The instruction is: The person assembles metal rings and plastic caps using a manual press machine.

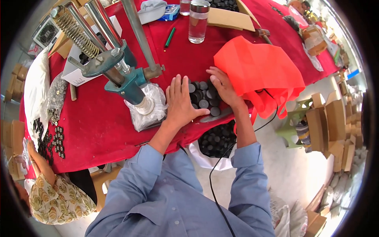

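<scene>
A heap of black round discs (203, 103) lies at the front edge of the red-covered table, between my two hands. My left hand (179, 102) rests flat against the heap's left side, fingers stretched forward and thumb pointing right. On the right side my right hand (225, 86) reaches round the heap with its fingers extended. It touches or nearly touches an orange-red cloth bag (252, 65). Left of my left hand stands a green hand press (122, 81) with steel columns and a spring, its base wrapped in clear plastic (147, 114).
Below the table edge, a white sack (216, 144) holds more black discs. A lidded glass of water (198, 23) and a green pen (170, 37) are at the back. Another person (55, 189) works at the left by black parts (55, 138). A black cable (213, 185) hangs beside my right arm.
</scene>
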